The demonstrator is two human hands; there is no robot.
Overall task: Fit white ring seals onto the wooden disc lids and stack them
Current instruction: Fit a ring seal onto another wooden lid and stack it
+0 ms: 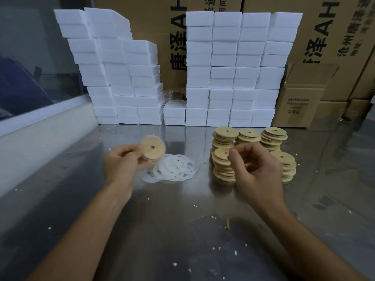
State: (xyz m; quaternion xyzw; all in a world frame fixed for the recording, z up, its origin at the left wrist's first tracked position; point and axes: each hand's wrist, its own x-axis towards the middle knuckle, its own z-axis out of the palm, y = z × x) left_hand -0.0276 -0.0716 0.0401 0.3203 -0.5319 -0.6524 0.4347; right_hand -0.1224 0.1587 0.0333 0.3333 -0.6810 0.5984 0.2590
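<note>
Between thumb and curled fingers of the left hand (121, 161), a round pale wooden disc lid with a small centre hole (152, 147) is pinched at its near-left edge and held tilted, its flat face turned up toward the camera; a whitish fuzz along its rim may be a seal already on it, though blur keeps that uncertain. Just below and to the right of that grip lies a loose heap of thin, translucent white ring seals (174, 167), overlapping flat on the brushed-steel table (162, 230), so the left hand is plainly the nearer one to them. The right hand (255, 169) hovers with fingers curled and thumb raised, in front of the stacks of wooden disc lids (251, 138); whether it pinches anything I cannot tell. Its fingertips sit beside the top disc of the nearest stack (222, 154). These stacks lean unevenly, discs offset, so setting another on top probably calls for a level, gentle placement. The wood looks matte and smooth, the seals soft and floppy. Behind stand walls of white foam blocks (233, 67), with brown cardboard cartons (334, 37) further back, and white crumbs (215, 248) dot the table.
</note>
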